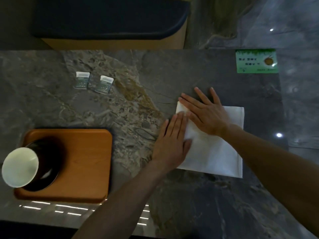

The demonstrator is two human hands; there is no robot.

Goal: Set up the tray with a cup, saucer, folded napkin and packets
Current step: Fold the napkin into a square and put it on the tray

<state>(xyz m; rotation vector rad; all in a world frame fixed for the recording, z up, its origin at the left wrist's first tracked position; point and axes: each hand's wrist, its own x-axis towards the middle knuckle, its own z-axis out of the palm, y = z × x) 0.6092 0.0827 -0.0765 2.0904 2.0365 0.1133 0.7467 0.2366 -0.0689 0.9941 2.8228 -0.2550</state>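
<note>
Head view: both forearms are extended forward over the marble table [172, 69], angled inward from the lower edge. The left hand [170, 140] is laid flat, fingers straight and pressed together, its fingertips resting on the left part of the white napkin [215, 152] while the heel of the palm sits on the stone just beside the cloth. The right hand [205, 114] is laid palm down with fingers spread, covering the napkin's far left corner (two fingertips reach past the cloth onto the table). Nothing is pinched by either hand.

The napkin is spread flat to the right of the wooden tray [82, 161], well apart from it. On the tray's left part, a dark saucer [50, 176] is seen with a cup [20, 166] standing on it, its pale interior facing up. Two packets [94, 82] are lying side by side on the table beyond the tray, near each other. A green card [257, 61] is placed at the table's far right corner.
</note>
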